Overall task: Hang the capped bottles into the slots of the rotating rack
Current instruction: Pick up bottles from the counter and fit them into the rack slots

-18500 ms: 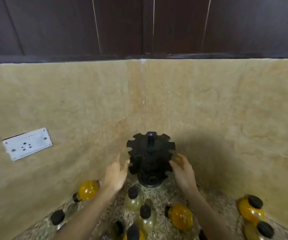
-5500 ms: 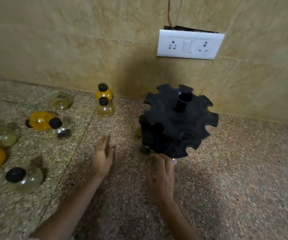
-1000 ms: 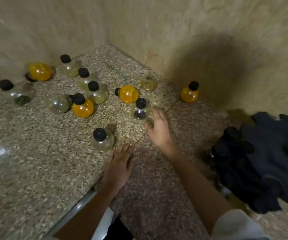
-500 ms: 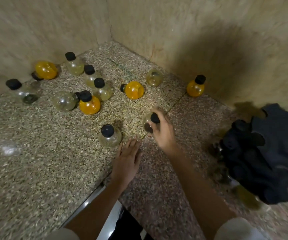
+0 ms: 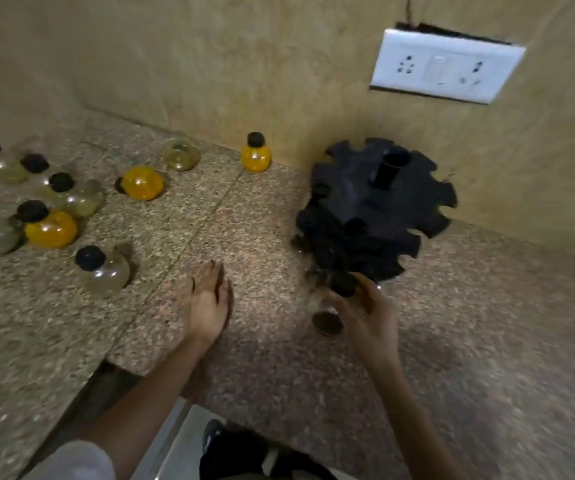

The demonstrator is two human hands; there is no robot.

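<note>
A black two-tier rotating rack (image 5: 376,209) with notched slots stands on the granite counter near the wall. My right hand (image 5: 365,310) grips a clear round bottle with a black cap (image 5: 327,311), held just below the rack's lower front edge. My left hand (image 5: 208,299) rests flat on the counter with fingers straight, holding nothing. Several round bottles with black caps lie and stand to the left: a clear one (image 5: 101,270) closest, an orange one (image 5: 49,228) beside clear ones, an orange one on its side (image 5: 142,183), and an upright orange one (image 5: 255,156) by the wall.
A white socket-and-switch plate (image 5: 447,65) is on the wall above the rack. The counter's front edge (image 5: 116,362) steps inward below my left hand. Beige stone walls meet in a corner at the far left.
My right hand lifted the clear bottle off the counter and carried it right to the rack's lower tier. The view swung right, bringing the rack and socket into frame. My left hand stayed flat.
</note>
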